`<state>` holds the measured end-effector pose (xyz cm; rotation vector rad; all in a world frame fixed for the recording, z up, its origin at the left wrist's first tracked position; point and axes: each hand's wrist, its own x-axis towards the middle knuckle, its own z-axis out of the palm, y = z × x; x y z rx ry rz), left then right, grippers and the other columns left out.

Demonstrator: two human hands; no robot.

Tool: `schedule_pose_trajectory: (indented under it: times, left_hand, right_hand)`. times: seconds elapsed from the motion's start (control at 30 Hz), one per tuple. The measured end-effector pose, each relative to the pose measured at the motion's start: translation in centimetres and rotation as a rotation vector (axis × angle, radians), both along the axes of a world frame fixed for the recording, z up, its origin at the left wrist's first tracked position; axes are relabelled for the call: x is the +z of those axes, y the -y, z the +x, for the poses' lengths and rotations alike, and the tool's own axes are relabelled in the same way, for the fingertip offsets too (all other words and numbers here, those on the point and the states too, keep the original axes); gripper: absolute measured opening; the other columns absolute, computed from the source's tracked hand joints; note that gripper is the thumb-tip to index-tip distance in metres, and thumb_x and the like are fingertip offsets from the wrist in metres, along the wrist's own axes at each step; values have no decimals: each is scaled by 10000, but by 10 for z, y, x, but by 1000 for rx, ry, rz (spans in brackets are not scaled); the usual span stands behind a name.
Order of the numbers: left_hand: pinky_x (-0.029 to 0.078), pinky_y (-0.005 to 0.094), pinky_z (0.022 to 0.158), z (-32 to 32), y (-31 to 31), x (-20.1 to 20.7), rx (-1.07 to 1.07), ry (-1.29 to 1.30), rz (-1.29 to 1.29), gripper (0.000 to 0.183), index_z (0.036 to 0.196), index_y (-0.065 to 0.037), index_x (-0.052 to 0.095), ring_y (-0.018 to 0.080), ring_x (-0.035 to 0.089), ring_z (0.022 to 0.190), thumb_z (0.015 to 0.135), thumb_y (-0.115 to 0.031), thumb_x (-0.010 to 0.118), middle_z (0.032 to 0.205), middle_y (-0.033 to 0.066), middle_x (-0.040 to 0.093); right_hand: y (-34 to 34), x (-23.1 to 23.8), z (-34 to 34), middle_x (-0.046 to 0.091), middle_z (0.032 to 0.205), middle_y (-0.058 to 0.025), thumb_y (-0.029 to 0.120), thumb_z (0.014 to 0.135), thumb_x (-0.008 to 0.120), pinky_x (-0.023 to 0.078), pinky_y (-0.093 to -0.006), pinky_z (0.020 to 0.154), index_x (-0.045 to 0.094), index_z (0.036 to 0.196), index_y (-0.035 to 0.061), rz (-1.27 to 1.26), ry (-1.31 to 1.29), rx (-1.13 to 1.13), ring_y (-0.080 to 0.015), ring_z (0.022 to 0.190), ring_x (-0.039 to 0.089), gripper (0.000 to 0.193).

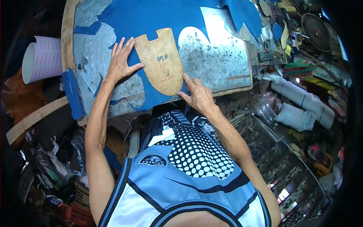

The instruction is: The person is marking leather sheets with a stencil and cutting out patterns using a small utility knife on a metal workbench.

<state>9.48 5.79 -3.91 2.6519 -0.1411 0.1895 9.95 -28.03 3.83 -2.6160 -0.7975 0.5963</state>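
My tan template lies flat on the blue sheet, near the close edge of the desk, its round end toward me and its square notch away from me. My left fingers are spread and relaxed rather than clenched, the tips by the template's far left corner and the thumb against its left edge; they grasp nothing. My right fingers are at the other side: the index meets the right edge low down, the thumb sits by the round end, and the rest curl under. Whether they pinch the template or something small, I cannot tell.

I take the step in hand to be settling the template on the sheet, with 2 sets of fingers steadying it from opposite edges. Just to its right the sheet has a rounded gap with bare desk showing. The next move, I judge, calls for level pressure from my left fingers so that the template does not creep, while the right ones are free to work round the edge. The round end wants the most care: there the blue margin looks thin, and a small slip could run it off the sheet.
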Motion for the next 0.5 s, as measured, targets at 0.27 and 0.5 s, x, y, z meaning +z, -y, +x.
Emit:
schedule_pose_trajectory:
  times: [0.27, 0.5]
  left_hand:
    - [119, 523, 1190, -1, -1, -1, -26, -39, 57, 1002, 1489, -99, 349, 344, 197, 1465, 714, -606, 732, 1542, 116, 342]
    - [119, 520, 1188, 0, -1, -1, -27, -43, 68, 985, 1481, -100, 369, 347, 195, 1465, 718, -610, 728, 1548, 111, 336]
  right_hand:
    - [1, -2, -1, 550, 942, -175, 394, 830, 727, 536, -450, 598, 446, 1416, 82, -42, -42, -13, -357, 705, 634, 720]
    - [2, -4, 4, 552, 989, -197, 365, 849, 698, 547, -472, 590, 420, 1414, 70, -65, -108, 17, -382, 709, 650, 695]
